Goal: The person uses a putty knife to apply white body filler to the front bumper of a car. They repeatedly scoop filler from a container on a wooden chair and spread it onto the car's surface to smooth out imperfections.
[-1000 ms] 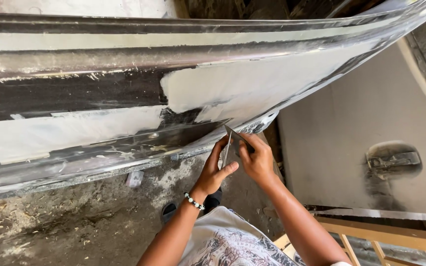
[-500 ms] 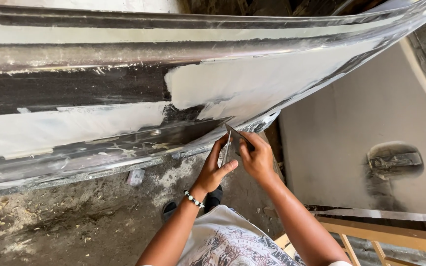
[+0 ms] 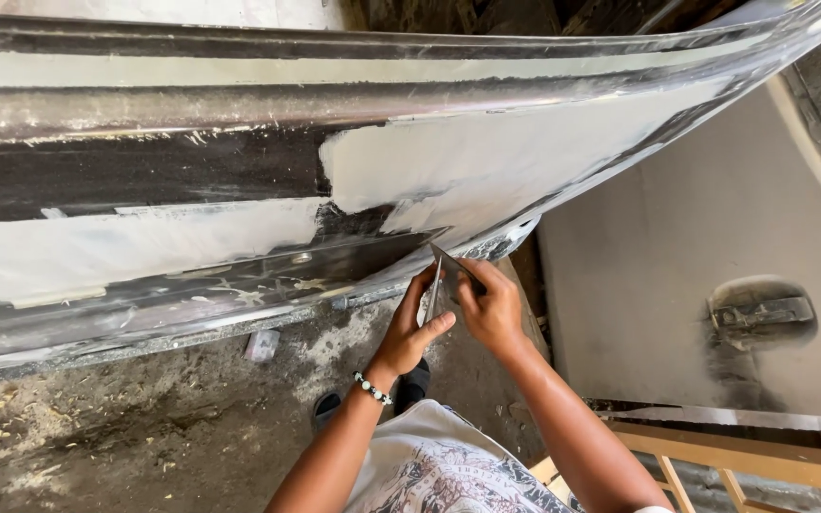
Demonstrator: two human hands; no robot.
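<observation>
Both hands pinching putty blades together under bumper [image 3: 239,190]: left hand [image 3: 410,328] on pale blade [image 3: 432,302], right hand [image 3: 491,309] on dark blade [image 3: 456,269]. Best scrape slowly, edges flat, keep filler off floor [image 3: 144,427].

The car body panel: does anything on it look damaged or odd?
Yes. The car body panel is patchy: white filler covers parts, bare dark areas show between, with rough flaking edges. Both hands hold thin metal spreader blades at its lower edge.
</observation>
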